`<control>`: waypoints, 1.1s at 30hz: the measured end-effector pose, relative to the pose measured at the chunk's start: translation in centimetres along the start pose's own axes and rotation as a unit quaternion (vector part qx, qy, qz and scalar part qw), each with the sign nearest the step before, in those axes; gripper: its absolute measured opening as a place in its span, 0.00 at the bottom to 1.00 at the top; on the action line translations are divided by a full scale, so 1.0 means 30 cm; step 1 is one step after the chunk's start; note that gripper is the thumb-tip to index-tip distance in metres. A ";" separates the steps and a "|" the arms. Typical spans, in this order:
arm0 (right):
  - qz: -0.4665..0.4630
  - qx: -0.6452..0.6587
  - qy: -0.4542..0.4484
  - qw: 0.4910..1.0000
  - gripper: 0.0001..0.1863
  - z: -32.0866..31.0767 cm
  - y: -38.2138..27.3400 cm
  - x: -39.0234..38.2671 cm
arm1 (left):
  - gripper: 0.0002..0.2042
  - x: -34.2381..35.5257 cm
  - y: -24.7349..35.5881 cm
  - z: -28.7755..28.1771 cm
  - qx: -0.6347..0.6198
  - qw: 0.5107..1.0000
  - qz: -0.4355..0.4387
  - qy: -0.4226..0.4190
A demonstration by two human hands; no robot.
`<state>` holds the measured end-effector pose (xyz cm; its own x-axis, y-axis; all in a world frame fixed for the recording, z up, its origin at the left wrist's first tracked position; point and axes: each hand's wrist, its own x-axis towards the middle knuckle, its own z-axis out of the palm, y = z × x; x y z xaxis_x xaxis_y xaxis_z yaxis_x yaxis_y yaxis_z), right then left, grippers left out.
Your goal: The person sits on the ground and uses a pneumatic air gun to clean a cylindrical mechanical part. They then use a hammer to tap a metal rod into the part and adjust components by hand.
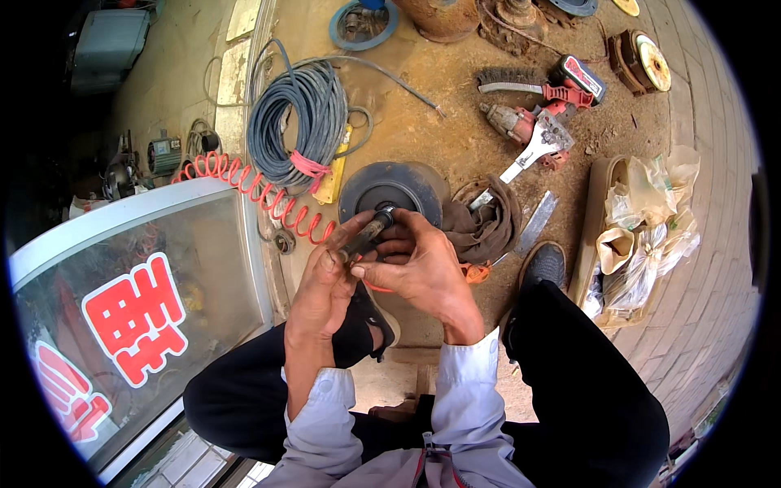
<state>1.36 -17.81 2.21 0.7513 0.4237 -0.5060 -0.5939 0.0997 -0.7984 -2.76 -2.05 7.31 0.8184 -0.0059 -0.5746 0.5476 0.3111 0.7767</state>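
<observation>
My left hand (324, 289) grips a dark metal shaft (363, 239) that stands up at a slant from a round black wheel-like part (390, 179) on the dirty ground. My right hand (419, 272) is closed on the same shaft from the right, its thumb near the lower end and fingers curled around it. A bright metal ring (386, 209) sits where the shaft meets the hub. Right of the wheel lies a crumpled brown cloth (488, 224) with a metal tool partly in it, and a steel strip (537, 222) lies beside that.
A hose coil (293, 122), red spiral hose (272, 195), cordless power tool (514, 122), wire brush (508, 77), scraper (533, 146) and rusty parts (435, 16) lie around. A lettered glass panel (211, 260) flanks the left; a box of plastic bags (639, 244) is right.
</observation>
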 end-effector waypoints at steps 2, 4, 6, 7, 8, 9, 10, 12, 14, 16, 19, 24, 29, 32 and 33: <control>-0.008 0.025 0.014 1.000 0.50 0.011 0.021 0.008 | 0.54 0.013 0.000 -0.006 0.013 1.000 0.009 0.012; -0.003 0.004 0.020 1.000 0.49 0.006 0.003 0.005 | 0.59 0.016 -0.006 -0.012 0.020 0.999 0.017 0.025; -0.010 -0.016 0.020 1.000 0.49 0.001 -0.013 0.003 | 0.60 0.028 0.005 -0.016 0.022 1.000 0.002 0.018; -0.019 -0.025 0.016 0.999 0.49 -0.004 -0.018 0.003 | 0.61 0.033 0.010 -0.021 0.022 1.000 -0.005 0.014; -0.028 -0.034 0.012 0.999 0.50 -0.007 -0.017 0.003 | 0.61 0.033 0.008 -0.035 0.022 1.000 -0.010 0.006; -0.035 -0.019 0.005 0.999 0.51 -0.012 -0.013 0.004 | 0.61 0.038 0.008 -0.049 0.021 1.000 -0.016 -0.003; -0.042 -0.004 -0.002 0.999 0.52 -0.015 -0.004 0.005 | 0.61 0.040 0.009 -0.056 0.020 0.999 -0.023 -0.011; -0.033 0.039 -0.028 0.998 0.56 -0.023 0.014 0.014 | 0.61 0.038 0.019 -0.053 0.028 0.999 -0.031 -0.005; 0.000 0.094 -0.067 0.993 0.61 -0.028 0.028 0.026 | 0.61 0.040 0.021 -0.050 0.035 0.999 -0.034 -0.001; 0.027 0.096 -0.054 0.994 0.62 -0.013 0.007 0.024 | 0.60 0.040 0.019 -0.054 0.041 0.999 -0.030 0.002; 0.033 0.070 -0.016 0.997 0.62 0.017 -0.017 0.015 | 0.60 0.029 0.020 -0.022 0.031 0.999 -0.019 0.027; 0.028 0.041 0.025 0.998 0.62 0.023 -0.046 -0.007 | 0.59 0.034 0.016 -0.045 0.034 0.999 -0.001 0.009; 0.035 0.100 0.022 0.994 0.62 0.017 -0.037 -0.002 | 0.58 0.045 0.010 -0.074 0.034 0.999 -0.002 -0.009; 0.037 0.101 0.029 0.994 0.61 0.023 -0.030 -0.001 | 0.58 0.041 0.005 -0.069 0.025 1.000 -0.002 -0.004; 0.037 0.102 0.032 0.994 0.61 0.024 -0.032 -0.001 | 0.58 0.041 0.004 -0.071 0.025 1.000 0.000 -0.002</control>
<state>1.70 -17.28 3.21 0.7160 0.3793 -0.5860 -0.6895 0.2532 -0.6786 -2.06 -0.01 6.14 0.8185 -0.0094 -0.5744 0.5563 0.2624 0.7885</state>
